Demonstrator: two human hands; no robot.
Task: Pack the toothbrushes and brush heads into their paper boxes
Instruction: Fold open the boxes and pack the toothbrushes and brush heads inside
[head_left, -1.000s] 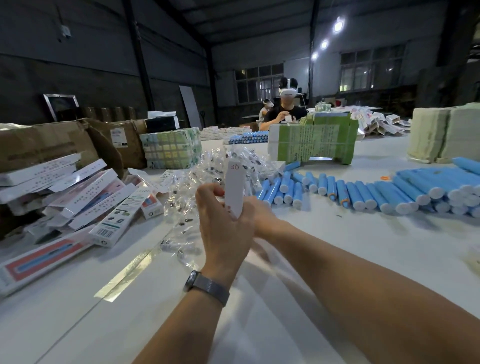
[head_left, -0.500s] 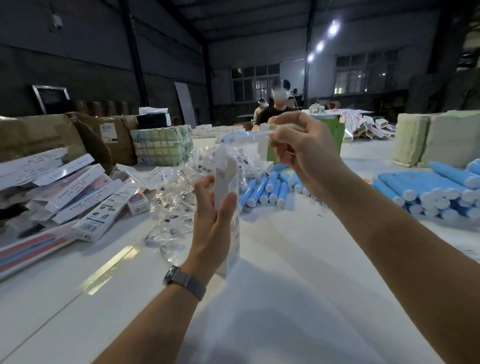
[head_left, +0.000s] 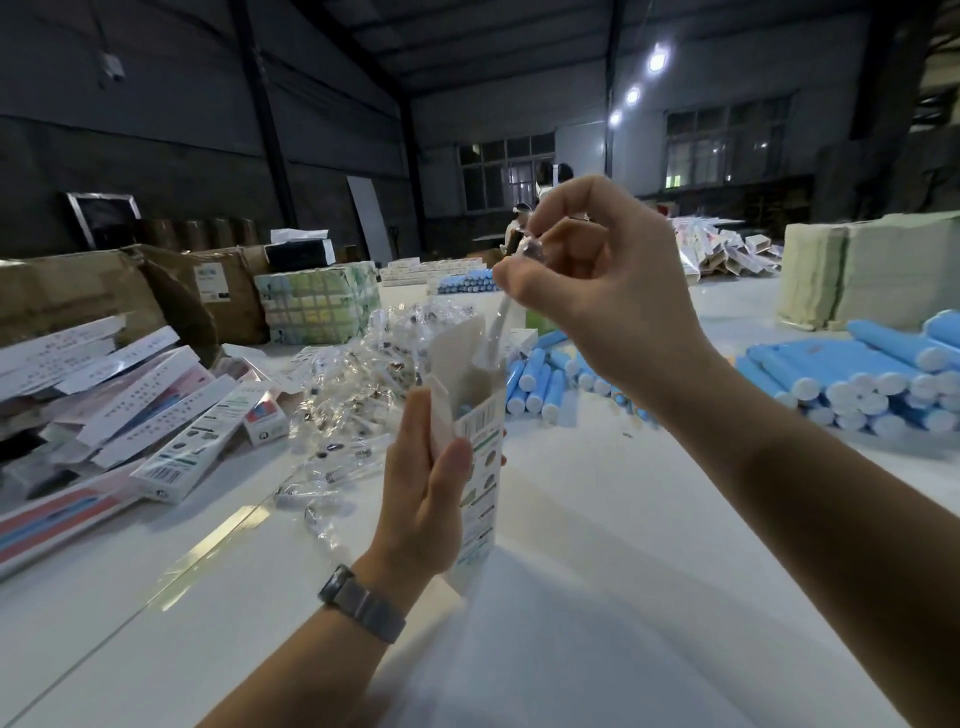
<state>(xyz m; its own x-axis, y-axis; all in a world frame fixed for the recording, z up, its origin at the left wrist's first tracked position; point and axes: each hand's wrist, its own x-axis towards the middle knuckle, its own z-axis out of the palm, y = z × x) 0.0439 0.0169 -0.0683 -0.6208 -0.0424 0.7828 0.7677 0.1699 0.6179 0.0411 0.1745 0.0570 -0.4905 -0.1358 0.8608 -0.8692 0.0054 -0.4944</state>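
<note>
Lower the clear-wrapped white brush head (head_left: 496, 332), pinched by right hand (head_left: 597, 291), straight into upright white printed paper box (head_left: 480, 467), gripped centre-frame by left hand (head_left: 426, 499).

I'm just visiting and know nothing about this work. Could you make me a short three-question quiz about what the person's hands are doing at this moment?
1. True or false: the left hand holds the paper box upright with its top flap open.
2. What does the right hand pinch? A) a blue tube B) a brush head in clear wrap C) a flat cardboard sheet
3. Fill in: the wrapped brush head's lower end points into the box's open ____.

Key: 1 true; 2 B; 3 top.
</note>
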